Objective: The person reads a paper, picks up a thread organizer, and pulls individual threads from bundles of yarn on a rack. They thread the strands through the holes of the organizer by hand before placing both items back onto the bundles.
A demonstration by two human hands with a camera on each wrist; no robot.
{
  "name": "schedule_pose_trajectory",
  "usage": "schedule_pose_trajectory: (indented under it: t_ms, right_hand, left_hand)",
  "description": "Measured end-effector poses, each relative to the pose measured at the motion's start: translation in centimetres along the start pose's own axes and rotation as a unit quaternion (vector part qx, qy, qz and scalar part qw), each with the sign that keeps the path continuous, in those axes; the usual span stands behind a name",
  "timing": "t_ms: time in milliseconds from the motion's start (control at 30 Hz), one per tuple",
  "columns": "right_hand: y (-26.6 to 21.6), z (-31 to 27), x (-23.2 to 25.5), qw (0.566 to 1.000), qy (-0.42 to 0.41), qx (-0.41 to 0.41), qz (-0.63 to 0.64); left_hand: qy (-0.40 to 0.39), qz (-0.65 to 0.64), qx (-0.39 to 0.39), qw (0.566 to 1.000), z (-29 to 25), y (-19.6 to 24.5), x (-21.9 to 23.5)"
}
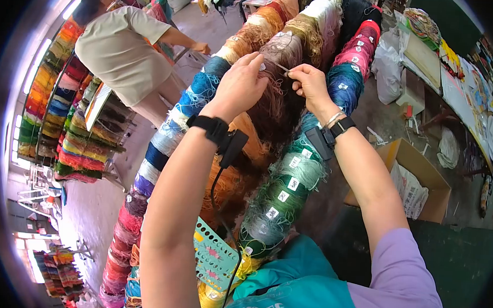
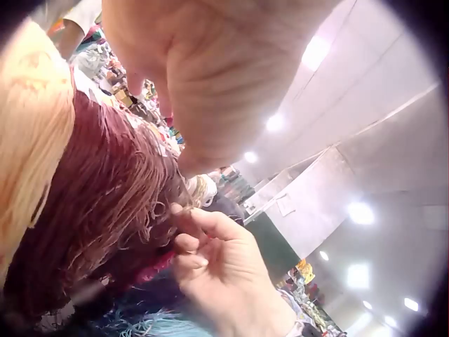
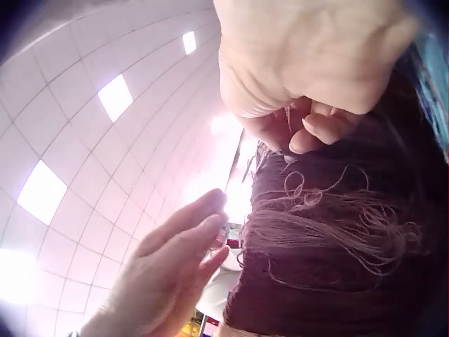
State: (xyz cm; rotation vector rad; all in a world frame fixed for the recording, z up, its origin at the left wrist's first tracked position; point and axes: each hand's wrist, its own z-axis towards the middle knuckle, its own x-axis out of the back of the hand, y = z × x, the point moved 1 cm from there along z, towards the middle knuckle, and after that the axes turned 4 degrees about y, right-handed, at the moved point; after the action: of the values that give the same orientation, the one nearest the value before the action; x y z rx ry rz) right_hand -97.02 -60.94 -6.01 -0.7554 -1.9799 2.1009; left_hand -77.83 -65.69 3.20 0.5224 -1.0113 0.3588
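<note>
My right hand (image 1: 313,90) is over a rack of hanging thread skeins, its thumb and index finger pinching a thin strand of thread (image 1: 277,64). In the left wrist view, that pinch sits right at the edge of the dark mauve skeins (image 2: 105,189). Across from it, my left hand (image 1: 239,86) is held with fingers extended close together. The right wrist view shows the left thumb apart from these fingers. Loose pinkish-brown threads (image 3: 316,235) spill over the darker skein below the right hand.
Long rows of skeins run on both sides, with white labels on the green skeins (image 1: 289,183). A teal plastic basket (image 1: 214,257) is near my body. Another person (image 1: 124,55) stands at left. A cardboard box (image 1: 437,198) and cluttered table (image 1: 426,60) are at right.
</note>
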Motion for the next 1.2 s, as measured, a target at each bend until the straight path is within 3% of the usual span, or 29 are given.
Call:
schedule_pose_trajectory:
  t_ms: [100,133,200,400,500,700,1000,1200]
  right_hand:
    - [-0.9,-0.2,0.4,0.991,-0.041,-0.064,0.111]
    - [-1.2,-0.4,0.4,0.990,-0.044,-0.078,0.111]
    - [-1.7,-0.8,0.5,0.987,-0.052,-0.105,0.109]
    - [-1.8,-0.4,1.3,0.994,-0.084,-0.068,0.027]
    - [-1.7,-0.4,1.3,0.997,-0.056,-0.046,0.028]
    - [-1.4,0.2,2.2,0.985,-0.081,-0.078,0.132]
    - [-1.4,0.4,1.5,0.984,-0.092,-0.135,0.074]
    - [-1.0,0.7,0.4,0.989,-0.108,-0.100,-0.022]
  left_hand:
    - [0.003,0.014,-0.001,1.000,0.9,-0.6,-2.1]
    - [-0.025,0.011,0.005,1.000,0.9,-0.9,-2.6]
    - [-0.010,0.058,-0.004,0.998,0.1,-0.8,-3.3]
    - [-0.012,0.066,0.009,0.998,-0.1,-0.4,-3.5]
    - [-0.005,0.067,0.010,0.998,-0.2,-0.3,-3.5]
    - [0.000,0.071,0.010,0.997,-0.2,-0.1,-3.5]
    - [-0.004,0.070,0.015,0.997,-0.2,0.0,-3.5]
    - [-0.007,0.068,0.020,0.997,-0.2,0.1,-3.4]
